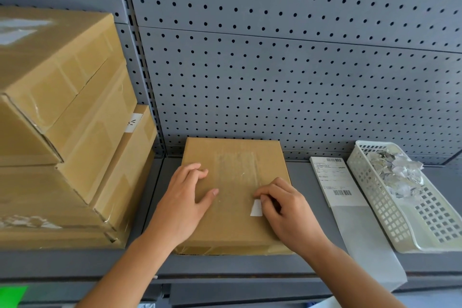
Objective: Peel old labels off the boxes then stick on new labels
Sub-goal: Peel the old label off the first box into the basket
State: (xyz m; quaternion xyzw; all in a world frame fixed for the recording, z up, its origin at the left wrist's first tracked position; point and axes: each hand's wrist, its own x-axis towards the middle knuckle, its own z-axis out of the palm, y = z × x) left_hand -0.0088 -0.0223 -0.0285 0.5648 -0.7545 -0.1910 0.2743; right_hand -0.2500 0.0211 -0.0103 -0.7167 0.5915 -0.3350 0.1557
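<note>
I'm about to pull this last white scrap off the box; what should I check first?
1. Box steadied: left hand rests on the box, ok.
2. Grip: right hand pinches the white scrap at its top edge, ok.
3. Other old label bits under the hands: cannot tell.
4. Scrap basket stands at the right, ok.
5. New label lies between box and basket, ok.
</note>
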